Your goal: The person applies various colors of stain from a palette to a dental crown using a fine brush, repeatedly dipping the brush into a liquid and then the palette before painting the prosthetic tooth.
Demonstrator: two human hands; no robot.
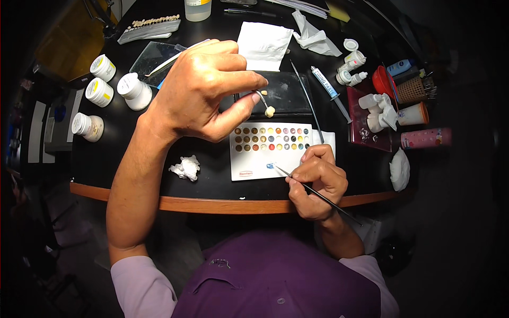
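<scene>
- My left hand [204,90] is raised above the black round bench [212,180], its grip pinched shut, thumb and forefinger on a thin metal pin with a small cream tooth-shaped crown at its tip [269,111].
- That crown hangs just below my left fingertips, over the near edge of the dark glass mixing slab [289,93].
- My right hand [317,183] rests low on the bench, its grip closed pen-fashion around a slender black-handled fine brush [318,195]; the bristle tip points up and to the left of this grip, touching a small blue dab on the white palette card with rows of coloured stain wells [268,153].
- Left of my left wrist stand four white screw-cap powder jars [103,93]; below it lies a crumpled white tissue [184,167].
- Risks, as I judge them: the pin is thin, so a loosened pinch could let the crown twist or drop onto the slab.
- An overloaded brush could drip on the card, muddying neighbouring wells.
- My raised left hand has no support, so a tremor could smear any stain.
</scene>
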